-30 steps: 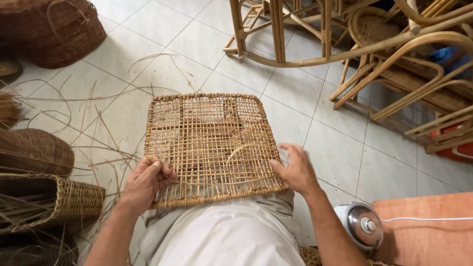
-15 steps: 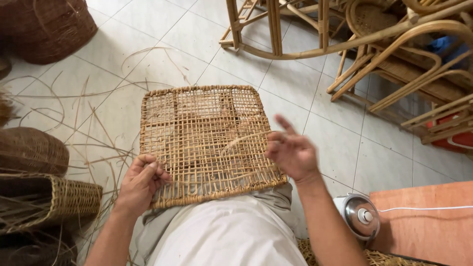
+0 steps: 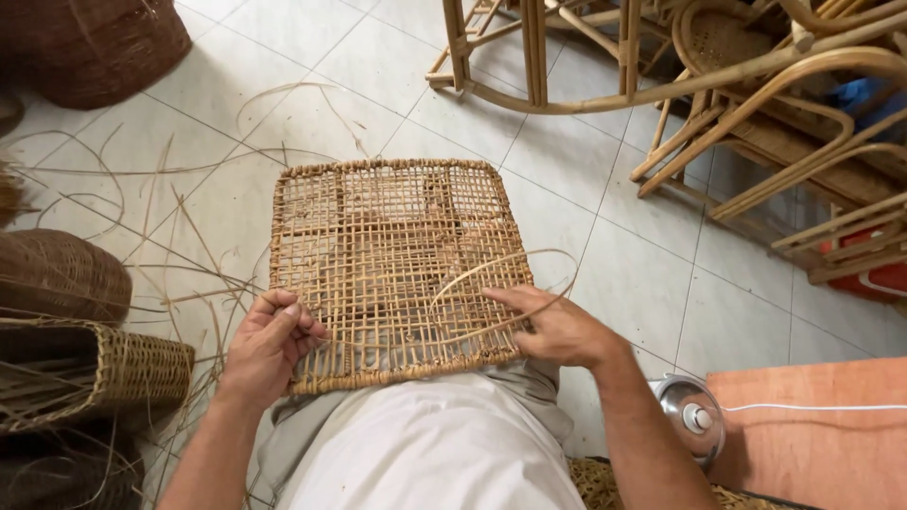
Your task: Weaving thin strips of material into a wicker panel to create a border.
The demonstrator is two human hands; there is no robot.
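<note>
rattan chair frames (image 3: 756, 85), woven baskets (image 3: 85, 378), metal fan (image 3: 694, 416).

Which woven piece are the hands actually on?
The flat open-weave rattan panel across the lap; both hands grip its near edge. The baskets at left lie untouched.

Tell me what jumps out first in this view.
A square woven rattan panel fills the middle, propped on the person's lap. The left hand pinches its lower left edge, while the right hand rests on the weave with a loose cane strand looping over it. Bent rattan chair frames crowd the upper right.
</note>
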